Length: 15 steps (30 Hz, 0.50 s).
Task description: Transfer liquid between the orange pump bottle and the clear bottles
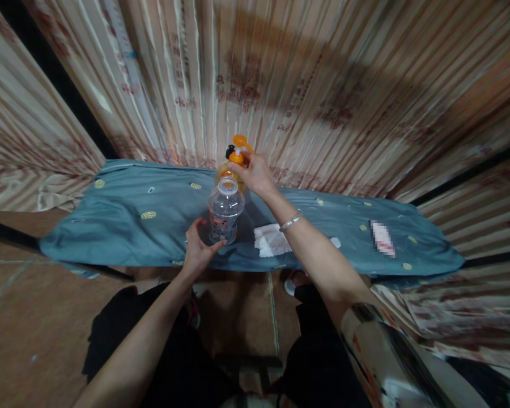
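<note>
An open-mouthed clear plastic bottle (pixel 225 212) stands upright near the middle of the blue cloth-covered table (pixel 127 192). My left hand (pixel 199 246) is at its lower front, thumb and fingers spread apart around the base; whether it presses on the bottle is hard to tell. Just behind the clear bottle is a yellowish container (pixel 222 170) with an orange top (pixel 236 158), partly hidden by the bottle and my fingers. My right hand (pixel 253 170) is closed on the orange top, beside a raised orange cap (pixel 239 140) and a small black piece (pixel 230 151).
A white folded cloth (pixel 272 240) lies right of the bottle, partly under my right forearm. Farther right are a small white object (pixel 335 242) and a blurred pinkish packet (pixel 382 238). A patterned curtain (pixel 246 73) hangs behind the table.
</note>
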Tool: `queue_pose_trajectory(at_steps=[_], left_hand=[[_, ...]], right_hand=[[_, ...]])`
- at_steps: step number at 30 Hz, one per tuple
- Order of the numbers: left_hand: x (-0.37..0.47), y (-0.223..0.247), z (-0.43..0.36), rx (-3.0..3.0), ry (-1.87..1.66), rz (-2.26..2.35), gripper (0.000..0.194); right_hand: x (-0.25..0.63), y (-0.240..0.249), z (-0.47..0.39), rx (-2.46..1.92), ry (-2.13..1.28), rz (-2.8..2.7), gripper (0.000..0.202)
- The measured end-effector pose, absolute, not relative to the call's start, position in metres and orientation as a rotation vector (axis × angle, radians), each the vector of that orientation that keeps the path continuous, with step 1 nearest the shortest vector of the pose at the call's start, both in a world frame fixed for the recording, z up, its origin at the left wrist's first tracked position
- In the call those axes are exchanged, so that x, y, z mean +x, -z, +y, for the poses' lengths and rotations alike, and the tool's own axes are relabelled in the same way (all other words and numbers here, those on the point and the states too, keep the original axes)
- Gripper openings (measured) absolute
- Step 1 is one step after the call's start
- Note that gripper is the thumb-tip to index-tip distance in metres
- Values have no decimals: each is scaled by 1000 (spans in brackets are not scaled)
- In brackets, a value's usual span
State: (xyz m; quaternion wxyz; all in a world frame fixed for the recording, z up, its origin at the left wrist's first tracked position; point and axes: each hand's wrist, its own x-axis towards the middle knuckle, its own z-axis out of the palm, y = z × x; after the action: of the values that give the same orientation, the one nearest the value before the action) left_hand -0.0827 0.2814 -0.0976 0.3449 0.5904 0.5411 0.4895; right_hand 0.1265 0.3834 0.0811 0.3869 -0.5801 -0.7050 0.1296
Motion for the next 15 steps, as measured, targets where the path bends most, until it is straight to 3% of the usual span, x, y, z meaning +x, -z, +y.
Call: queue_pose_trajectory(at_steps=[3, 5, 10, 15], left_hand=[[-97, 100, 275, 1557, -1158, 1399, 54], [-99, 103, 266, 1580, -1031, 1333, 37], [-74, 111, 237, 1672, -778, 1109, 37], [-35, 104, 227, 1800, -838, 929, 39]], right_hand=[[142, -81, 379, -1472, -316, -1747, 37], [157, -83, 373, -1444, -281, -1706, 35], [197, -93, 345, -1345, -143, -1668, 37], [218, -101, 312, -1386, -93, -1680, 39]])
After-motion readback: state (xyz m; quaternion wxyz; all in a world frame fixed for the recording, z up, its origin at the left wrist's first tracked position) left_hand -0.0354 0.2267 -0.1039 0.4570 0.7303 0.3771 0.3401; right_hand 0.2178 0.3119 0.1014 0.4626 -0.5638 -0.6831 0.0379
